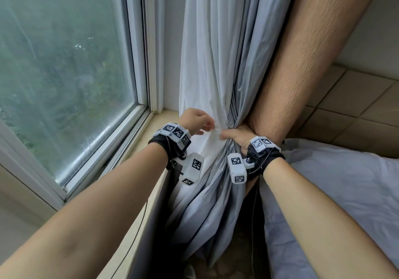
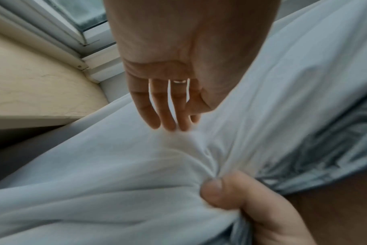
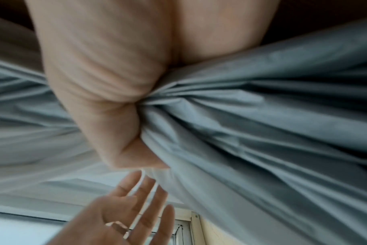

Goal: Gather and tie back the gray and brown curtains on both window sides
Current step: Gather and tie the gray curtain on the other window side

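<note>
A pale gray curtain [image 1: 207, 62] hangs beside the window, with a brown curtain [image 1: 306, 47] right of it. My right hand [image 1: 235, 137] grips both, bunched at sill height; its thumb [image 2: 218, 190] presses into the gathered gray cloth [image 3: 241, 124]. My left hand [image 1: 198, 123] hovers just left of the bunch with straight, slightly spread fingers [image 2: 168, 116], their tips brushing the gray curtain [image 2: 115, 165] and holding nothing. The same open palm [image 3: 126, 215] shows under the right fist [image 3: 98, 82]. No tie-back is in view.
The window [image 1: 64, 62] and its white frame [image 1: 149, 52] fill the left. A beige sill [image 1: 138, 147] runs under my left forearm. A bed with a light blue sheet [image 1: 345, 192] lies at right. Beige tiles [image 1: 356, 97] cover the wall behind.
</note>
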